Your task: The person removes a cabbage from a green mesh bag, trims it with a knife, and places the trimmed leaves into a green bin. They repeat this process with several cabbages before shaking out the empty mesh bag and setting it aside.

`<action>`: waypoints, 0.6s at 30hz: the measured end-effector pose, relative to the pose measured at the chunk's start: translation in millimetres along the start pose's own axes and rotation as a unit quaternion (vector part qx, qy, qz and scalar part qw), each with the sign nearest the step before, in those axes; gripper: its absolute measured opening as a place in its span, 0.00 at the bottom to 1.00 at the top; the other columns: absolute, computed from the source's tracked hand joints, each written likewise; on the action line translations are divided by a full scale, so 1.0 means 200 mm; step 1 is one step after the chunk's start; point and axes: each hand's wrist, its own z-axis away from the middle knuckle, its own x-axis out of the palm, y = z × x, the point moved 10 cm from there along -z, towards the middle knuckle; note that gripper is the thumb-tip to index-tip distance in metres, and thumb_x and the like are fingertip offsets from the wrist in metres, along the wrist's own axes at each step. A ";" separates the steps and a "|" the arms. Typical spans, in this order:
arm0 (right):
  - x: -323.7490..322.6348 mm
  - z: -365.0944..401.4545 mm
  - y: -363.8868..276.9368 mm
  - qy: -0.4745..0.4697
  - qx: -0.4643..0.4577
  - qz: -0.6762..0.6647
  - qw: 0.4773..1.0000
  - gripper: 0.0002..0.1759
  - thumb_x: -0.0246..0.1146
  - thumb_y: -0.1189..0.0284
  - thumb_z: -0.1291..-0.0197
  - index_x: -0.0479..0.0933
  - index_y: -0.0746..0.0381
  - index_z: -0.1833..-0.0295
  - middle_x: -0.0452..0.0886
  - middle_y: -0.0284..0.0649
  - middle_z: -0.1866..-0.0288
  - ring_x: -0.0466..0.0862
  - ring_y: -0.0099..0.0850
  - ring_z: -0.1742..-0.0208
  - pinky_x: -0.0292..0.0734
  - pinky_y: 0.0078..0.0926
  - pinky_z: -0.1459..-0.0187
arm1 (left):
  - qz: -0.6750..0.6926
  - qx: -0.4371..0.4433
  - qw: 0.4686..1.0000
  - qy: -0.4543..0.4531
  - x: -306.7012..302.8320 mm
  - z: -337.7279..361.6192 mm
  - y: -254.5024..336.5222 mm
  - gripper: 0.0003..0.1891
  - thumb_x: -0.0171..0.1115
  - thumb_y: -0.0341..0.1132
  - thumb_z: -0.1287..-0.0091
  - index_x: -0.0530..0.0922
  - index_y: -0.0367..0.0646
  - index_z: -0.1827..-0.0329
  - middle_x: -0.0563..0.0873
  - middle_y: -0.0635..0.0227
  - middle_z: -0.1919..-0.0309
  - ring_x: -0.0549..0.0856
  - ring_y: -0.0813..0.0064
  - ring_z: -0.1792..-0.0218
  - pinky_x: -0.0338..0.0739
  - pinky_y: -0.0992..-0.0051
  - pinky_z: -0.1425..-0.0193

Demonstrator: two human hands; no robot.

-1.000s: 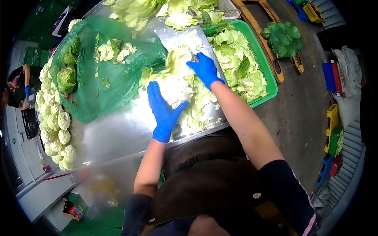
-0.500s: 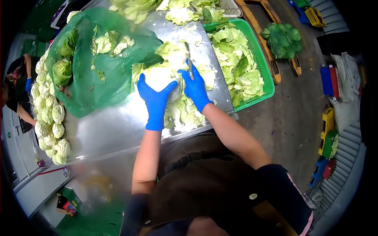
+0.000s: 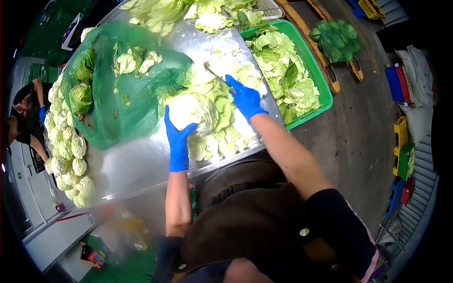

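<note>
A pale cabbage head point(image 3: 194, 112) rests on the metal table point(image 3: 127, 165) among loose cabbage leaves point(image 3: 214, 145). My left hand point(image 3: 178, 141), in a blue glove, grips its near left side with thumb and fingers spread around it. In my gloved right hand point(image 3: 247, 99) is a knife point(image 3: 216, 74), its blade pointing up and left, apart from the cabbage. To the left lies a green mesh bag point(image 3: 141, 99) with two greener cabbages point(image 3: 80, 98) and leaf scraps in or on it.
Trimmed cabbages point(image 3: 63, 146) are piled along the table's left edge. A green crate point(image 3: 325, 101) full of leaves stands at the right, beside a wooden pallet point(image 3: 330, 75) and a netted bag of cabbages point(image 3: 336, 41). Another person point(image 3: 29, 101) is at the far left.
My right hand has moved right, away from the cabbage, and the knife has tilted to the left. The cabbage's rounded side now shows, with my left hand lower on it.
</note>
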 end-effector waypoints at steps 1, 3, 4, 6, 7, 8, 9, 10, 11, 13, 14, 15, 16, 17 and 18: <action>-0.02 -0.02 0.08 -0.008 -0.004 -0.005 1.000 0.27 0.61 0.64 0.36 0.71 0.35 0.31 0.85 0.46 0.58 0.84 0.47 0.68 0.79 0.43 0.64 | -0.012 0.012 0.999 -0.030 0.01 0.02 0.02 0.54 0.78 0.28 0.55 0.55 0.40 0.23 0.67 0.56 0.31 0.72 0.61 0.33 0.70 0.65 0.30; -0.18 -0.07 0.11 0.006 -0.095 -0.031 0.995 0.24 0.60 0.67 0.34 0.74 0.41 0.33 0.87 0.42 0.52 0.87 0.37 0.60 0.82 0.32 0.59 | -0.089 0.063 0.990 -0.087 0.09 0.04 0.10 0.55 0.80 0.31 0.57 0.55 0.40 0.23 0.66 0.56 0.30 0.69 0.60 0.31 0.67 0.64 0.28; -0.21 -0.10 0.15 -0.034 -0.059 -0.201 0.977 0.24 0.59 0.71 0.33 0.73 0.46 0.32 0.86 0.40 0.50 0.86 0.33 0.54 0.81 0.28 0.54 | -0.155 0.096 0.977 -0.114 0.18 0.06 0.20 0.56 0.81 0.33 0.57 0.56 0.40 0.23 0.65 0.55 0.29 0.67 0.60 0.29 0.64 0.63 0.26; -0.36 -0.11 0.13 -0.020 0.008 -0.384 0.923 0.24 0.59 0.77 0.33 0.72 0.57 0.32 0.84 0.36 0.46 0.83 0.28 0.46 0.78 0.24 0.46 | -0.250 0.174 0.939 -0.162 0.30 0.03 0.21 0.60 0.83 0.41 0.61 0.56 0.40 0.23 0.61 0.52 0.27 0.60 0.55 0.25 0.56 0.60 0.22; -0.49 -0.07 0.06 0.031 0.034 -0.404 0.914 0.24 0.59 0.79 0.33 0.72 0.61 0.31 0.83 0.35 0.44 0.81 0.26 0.44 0.76 0.23 0.43 | -0.314 0.190 0.910 -0.195 0.39 0.03 0.24 0.62 0.84 0.43 0.63 0.55 0.41 0.23 0.58 0.50 0.25 0.57 0.51 0.24 0.55 0.59 0.22; -0.55 -0.05 -0.07 0.049 -0.054 -0.408 0.910 0.25 0.59 0.79 0.33 0.70 0.62 0.31 0.83 0.37 0.44 0.82 0.27 0.44 0.74 0.23 0.40 | -0.348 0.201 0.892 -0.209 0.47 0.04 0.26 0.63 0.84 0.44 0.63 0.55 0.42 0.22 0.56 0.49 0.24 0.56 0.49 0.24 0.55 0.58 0.22; -0.55 0.00 -0.22 0.008 -0.117 -0.367 0.923 0.26 0.63 0.72 0.34 0.71 0.57 0.30 0.84 0.39 0.46 0.82 0.26 0.46 0.76 0.24 0.44 | -0.382 0.211 0.871 -0.225 0.55 0.06 0.28 0.63 0.84 0.44 0.64 0.54 0.43 0.22 0.54 0.48 0.23 0.55 0.47 0.24 0.55 0.57 0.22; -0.51 0.07 -0.35 -0.053 -0.139 -0.301 0.942 0.26 0.65 0.67 0.36 0.74 0.54 0.32 0.85 0.40 0.50 0.83 0.26 0.50 0.77 0.25 0.46 | -0.377 0.224 0.867 -0.236 0.62 0.08 0.31 0.64 0.84 0.44 0.64 0.53 0.45 0.21 0.51 0.46 0.22 0.54 0.45 0.23 0.55 0.55 0.22; -0.47 0.12 -0.45 -0.112 -0.160 -0.235 0.952 0.26 0.67 0.61 0.38 0.76 0.50 0.34 0.85 0.40 0.53 0.84 0.27 0.53 0.78 0.26 0.49 | -0.363 0.234 0.868 -0.243 0.66 0.09 0.32 0.65 0.84 0.45 0.66 0.53 0.45 0.21 0.50 0.46 0.22 0.53 0.43 0.23 0.57 0.54 0.23; -0.37 0.13 -0.37 -0.212 -0.067 -0.197 0.955 0.25 0.69 0.54 0.42 0.80 0.46 0.38 0.85 0.41 0.61 0.83 0.28 0.62 0.79 0.28 0.54 | -0.389 0.235 0.859 -0.236 0.69 0.11 0.33 0.63 0.83 0.43 0.61 0.52 0.44 0.21 0.51 0.48 0.22 0.56 0.46 0.23 0.59 0.54 0.24; -0.34 0.11 -0.32 -0.175 -0.088 -0.235 0.952 0.22 0.70 0.55 0.42 0.82 0.47 0.41 0.84 0.39 0.65 0.81 0.28 0.66 0.79 0.28 0.56 | -0.275 0.222 0.907 -0.227 0.64 0.09 0.29 0.59 0.82 0.42 0.57 0.53 0.44 0.21 0.54 0.49 0.23 0.58 0.49 0.24 0.60 0.55 0.25; -0.37 0.11 -0.33 -0.170 -0.088 -0.231 0.954 0.22 0.70 0.55 0.42 0.82 0.47 0.42 0.84 0.39 0.66 0.81 0.28 0.66 0.79 0.28 0.57 | -0.157 0.204 0.942 -0.216 0.55 0.05 0.24 0.56 0.81 0.40 0.53 0.55 0.43 0.22 0.58 0.49 0.24 0.61 0.51 0.25 0.61 0.56 0.26; -0.40 0.13 -0.35 -0.165 -0.088 -0.226 0.956 0.22 0.70 0.55 0.42 0.82 0.47 0.42 0.83 0.38 0.67 0.81 0.28 0.66 0.79 0.28 0.57 | -0.177 0.160 0.959 -0.153 0.44 -0.01 0.26 0.44 0.76 0.38 0.44 0.61 0.42 0.25 0.66 0.51 0.28 0.66 0.56 0.27 0.62 0.59 0.26; -0.42 0.15 -0.36 -0.162 -0.090 -0.221 0.958 0.22 0.70 0.55 0.42 0.82 0.47 0.42 0.83 0.38 0.67 0.81 0.27 0.67 0.78 0.28 0.58 | -0.271 0.213 0.933 -0.106 0.38 -0.09 0.31 0.36 0.72 0.39 0.40 0.68 0.41 0.29 0.70 0.53 0.31 0.68 0.56 0.29 0.62 0.61 0.26; -0.41 0.15 -0.34 -0.167 -0.060 -0.218 0.960 0.21 0.71 0.56 0.42 0.83 0.47 0.44 0.81 0.36 0.70 0.79 0.26 0.68 0.78 0.27 0.59 | -0.306 0.267 0.910 -0.089 0.36 -0.14 0.38 0.31 0.70 0.40 0.38 0.72 0.41 0.32 0.70 0.54 0.31 0.68 0.56 0.29 0.62 0.62 0.26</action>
